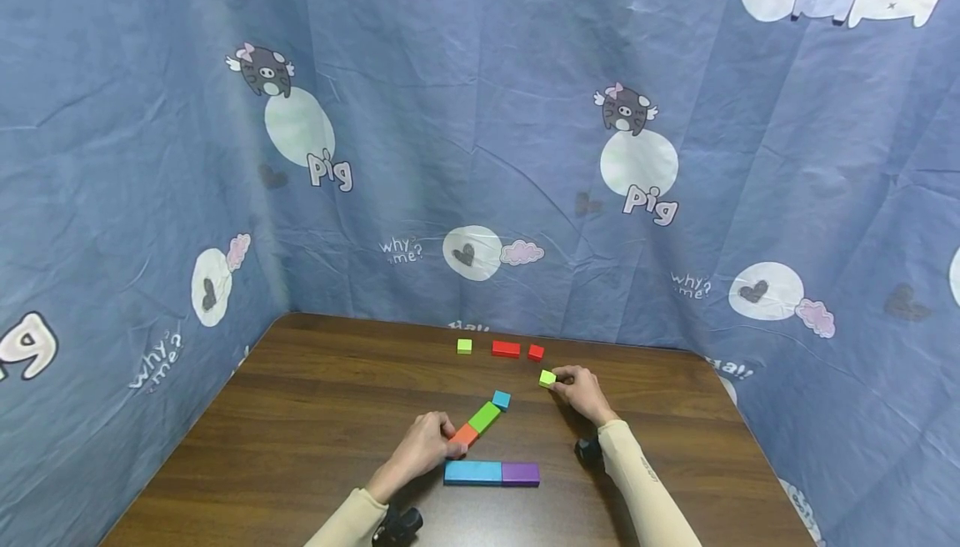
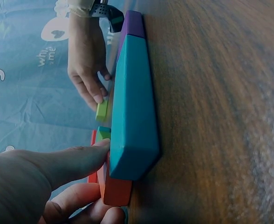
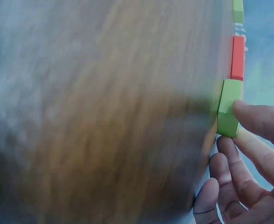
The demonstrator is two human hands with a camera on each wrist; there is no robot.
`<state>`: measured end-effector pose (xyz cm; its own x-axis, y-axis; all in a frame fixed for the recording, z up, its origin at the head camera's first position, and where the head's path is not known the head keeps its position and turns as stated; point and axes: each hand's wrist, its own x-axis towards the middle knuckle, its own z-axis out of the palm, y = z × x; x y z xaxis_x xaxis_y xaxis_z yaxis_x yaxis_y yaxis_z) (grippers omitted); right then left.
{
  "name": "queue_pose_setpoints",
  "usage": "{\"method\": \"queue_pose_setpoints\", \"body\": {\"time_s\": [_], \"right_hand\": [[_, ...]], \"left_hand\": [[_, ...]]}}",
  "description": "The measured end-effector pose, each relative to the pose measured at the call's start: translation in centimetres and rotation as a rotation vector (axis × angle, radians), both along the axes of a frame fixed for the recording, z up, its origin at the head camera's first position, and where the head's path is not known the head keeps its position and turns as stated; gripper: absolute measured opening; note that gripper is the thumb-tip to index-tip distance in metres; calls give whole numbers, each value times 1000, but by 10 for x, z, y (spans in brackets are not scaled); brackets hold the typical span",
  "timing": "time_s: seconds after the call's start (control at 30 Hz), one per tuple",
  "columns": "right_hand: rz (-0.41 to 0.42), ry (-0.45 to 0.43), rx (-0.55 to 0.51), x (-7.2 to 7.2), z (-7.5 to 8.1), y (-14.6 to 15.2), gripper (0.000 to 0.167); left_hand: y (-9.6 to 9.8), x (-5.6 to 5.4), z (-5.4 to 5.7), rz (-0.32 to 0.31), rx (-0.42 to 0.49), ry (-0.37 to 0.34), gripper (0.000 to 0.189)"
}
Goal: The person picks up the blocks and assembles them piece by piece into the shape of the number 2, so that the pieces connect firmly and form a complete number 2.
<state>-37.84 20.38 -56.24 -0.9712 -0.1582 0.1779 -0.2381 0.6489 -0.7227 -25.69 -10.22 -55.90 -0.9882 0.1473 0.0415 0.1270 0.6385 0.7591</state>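
My left hand [image 1: 423,447] pinches an orange block [image 1: 465,435] between thumb and fingers. A green block [image 1: 485,417] continues from its far end in a slanting row, with a small blue cube [image 1: 501,400] at the row's tip. Nearer me, a long blue block [image 1: 472,473] and a purple block [image 1: 521,474] lie end to end; in the left wrist view the blue one partly hides the orange. Farther right, my right hand [image 1: 583,393] holds a yellow-green cube [image 1: 547,378] by thumb and fingertips, close over the table in the right wrist view.
Along the far side of the brown wooden table [image 1: 337,388] lie another yellow-green cube [image 1: 465,347], a red block [image 1: 506,349] and a red cube [image 1: 536,353]. A blue printed curtain [image 1: 420,113] hangs behind the table and down both sides.
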Motion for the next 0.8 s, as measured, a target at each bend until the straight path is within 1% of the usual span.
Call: {"method": "queue_pose_setpoints", "body": {"time_s": [0.13, 0.23, 0.4, 0.67, 0.8], "right_hand": [[24, -26, -1, 1, 2, -4, 25], [49, -22, 15, 3, 3, -7, 26], [70, -17, 33, 2, 3, -14, 26], [100, 34, 41, 4, 3, -21, 27], [111, 2, 20, 3, 2, -24, 27]], "left_hand": [[0, -1, -1, 11, 0, 5, 25], [0, -2, -2, 12, -1, 14, 25], [0, -1, -2, 16, 1, 5, 25], [1, -1, -2, 15, -14, 17, 25], [0, -1, -1, 14, -15, 20, 25]]}}
